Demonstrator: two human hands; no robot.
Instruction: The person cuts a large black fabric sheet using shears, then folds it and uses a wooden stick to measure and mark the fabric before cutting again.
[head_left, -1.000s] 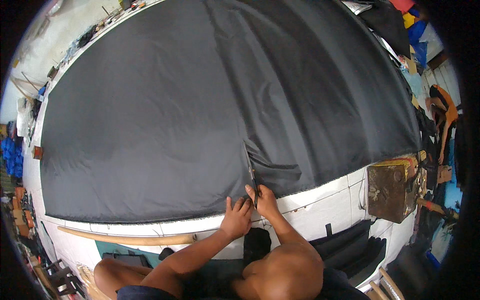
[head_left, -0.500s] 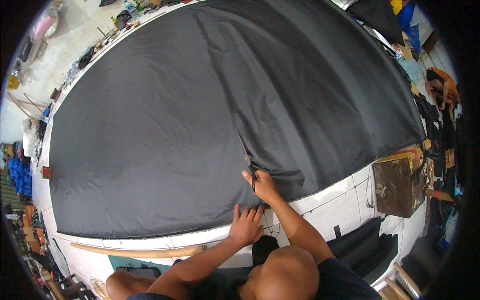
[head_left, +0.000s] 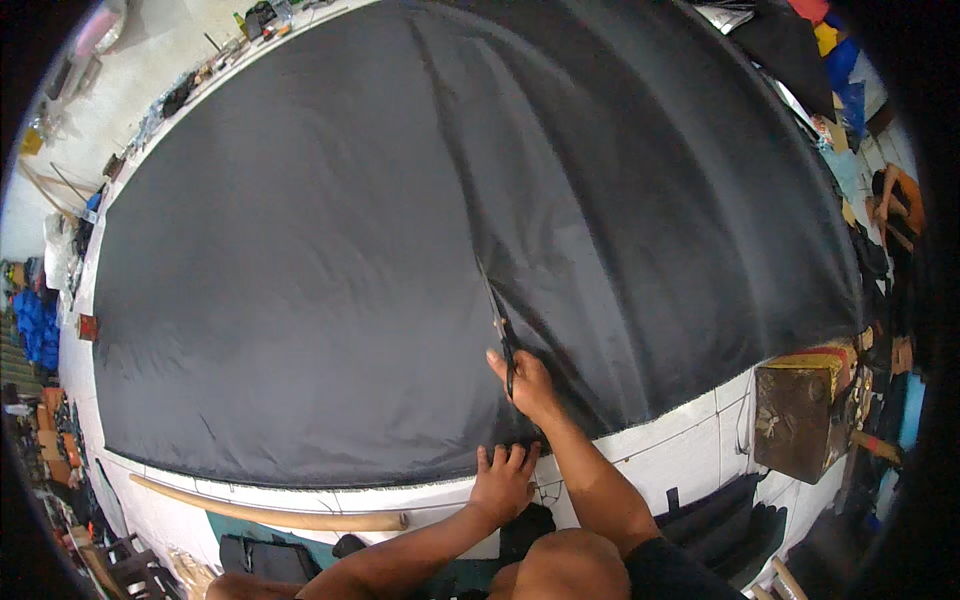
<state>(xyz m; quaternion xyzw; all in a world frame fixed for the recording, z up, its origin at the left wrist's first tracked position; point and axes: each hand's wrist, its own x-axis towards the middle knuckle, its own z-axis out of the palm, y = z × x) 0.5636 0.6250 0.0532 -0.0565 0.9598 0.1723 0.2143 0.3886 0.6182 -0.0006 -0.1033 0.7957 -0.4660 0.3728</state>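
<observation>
A large black fabric sheet [head_left: 280, 250] lies spread out in front of me, with long creases and raised folds over its right half. My right hand [head_left: 528, 384] is closed around the black handles of a pair of scissors [head_left: 495, 308]. Their blades point away from me along a crease, and the tips meet the cloth; whether the blades are parted is hard to make out. Lower down, my left hand [head_left: 504, 487] rests with fingers spread at the near edge of the sheet, holding nothing.
A long cardboard tube [head_left: 270, 507] lies along the near edge, beside a black folded item [head_left: 265, 558]. At right stand a worn brown box [head_left: 800, 415] and black pieces [head_left: 715, 520]. A small red tin [head_left: 87, 327] sits by the left edge. Another person [head_left: 897, 205] crouches far right.
My right hand and the scissors are farther in from the cloth's near edge. The bunched fold right of them has flattened out. My left hand stays at the edge, and the view has shifted slightly.
</observation>
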